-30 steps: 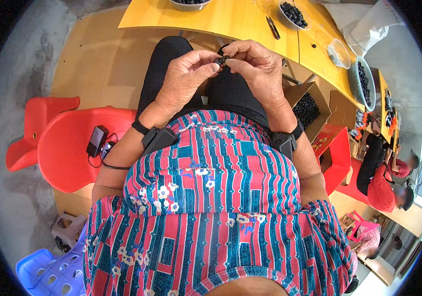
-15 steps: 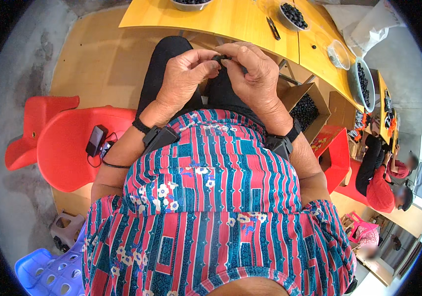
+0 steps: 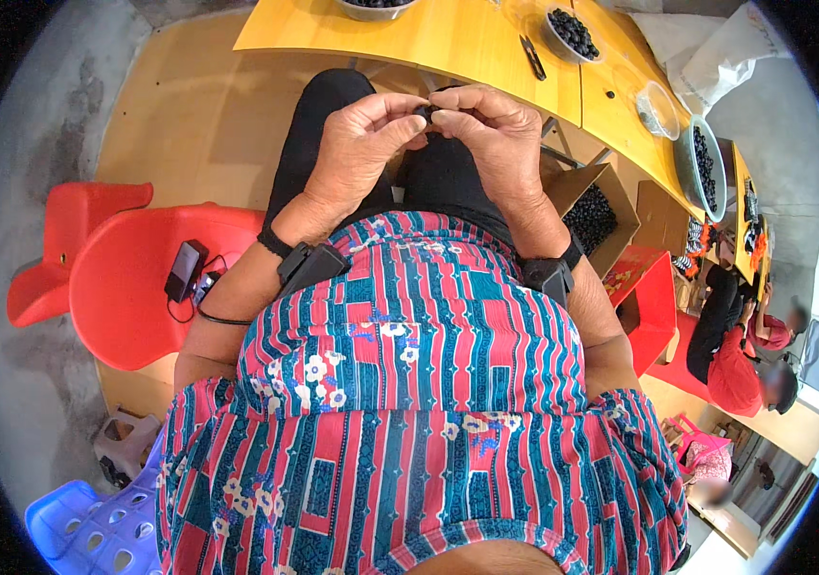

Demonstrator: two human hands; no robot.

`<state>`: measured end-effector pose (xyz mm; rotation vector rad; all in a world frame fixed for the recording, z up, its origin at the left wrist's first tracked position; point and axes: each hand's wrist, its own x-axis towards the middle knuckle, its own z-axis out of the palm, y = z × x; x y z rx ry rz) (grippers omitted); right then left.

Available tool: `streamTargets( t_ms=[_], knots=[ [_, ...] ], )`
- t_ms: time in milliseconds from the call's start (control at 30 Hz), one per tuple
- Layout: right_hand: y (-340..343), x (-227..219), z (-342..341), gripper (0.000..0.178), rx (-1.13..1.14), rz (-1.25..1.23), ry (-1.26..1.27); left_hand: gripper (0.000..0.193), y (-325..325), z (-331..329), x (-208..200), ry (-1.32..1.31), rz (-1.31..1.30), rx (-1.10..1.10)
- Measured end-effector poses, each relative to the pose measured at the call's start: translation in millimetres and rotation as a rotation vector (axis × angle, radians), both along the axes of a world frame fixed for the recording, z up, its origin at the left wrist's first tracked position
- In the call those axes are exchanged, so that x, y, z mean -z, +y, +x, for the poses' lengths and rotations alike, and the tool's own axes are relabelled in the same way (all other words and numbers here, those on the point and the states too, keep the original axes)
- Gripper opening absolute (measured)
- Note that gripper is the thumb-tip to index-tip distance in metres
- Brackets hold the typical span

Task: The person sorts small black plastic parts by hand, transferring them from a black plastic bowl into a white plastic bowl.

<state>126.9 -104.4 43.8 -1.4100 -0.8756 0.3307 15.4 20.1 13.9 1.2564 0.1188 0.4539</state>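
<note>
Above my lap, both hands meet at a small black round piece [image 3: 426,112], mostly covered by the fingertips. My left hand [image 3: 363,144] pinches it between thumb and forefinger. From the other side, my right hand [image 3: 491,134] grips it with thumb and fingers, also closed. What exactly the piece is cannot be made out. Similar small black pieces fill a bowl [image 3: 553,48] on the yellow table [image 3: 380,38] ahead. Black thread snips [image 3: 532,57] lie beside that bowl, and one loose black piece [image 3: 611,95] rests farther right.
Right of my legs stands a cardboard box [image 3: 628,206] of black pieces, with a red box [image 3: 654,307] nearer. A clear container [image 3: 657,113] and a pale green basin [image 3: 687,177] sit on the table. A red chair [image 3: 112,307] at left holds a phone [image 3: 186,270]. People sit far right.
My right hand has turned slightly, its fingers now lower and closer to my left fingertips. The black piece stays between both hands.
</note>
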Motion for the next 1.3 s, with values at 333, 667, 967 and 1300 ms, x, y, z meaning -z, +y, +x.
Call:
streamTargets(
  t_ms=[333,667,967,1300],
  knots=[
    [-0.2,-4.9,-4.9,0.011,-0.037,0.047,0.159,0.023,1.1,1.4,1.4,-0.036,0.0,-0.009],
    [-1.2,-2.8,-5.5,0.009,0.068,-0.012,0.064,0.021,-1.0,3.6,2.4,-0.027,0.079,-0.059],
    [-1.8,2.2,-1.6,0.008,0.048,-0.001,-0.055,0.022,-1.9,3.8,3.0,-0.03,0.033,-0.042],
    [2.0,2.5,-8.2,0.01,0.226,0.056,-0.566,0.023,-6.4,5.8,3.3,-0.028,-0.005,-0.047]
  ],
)
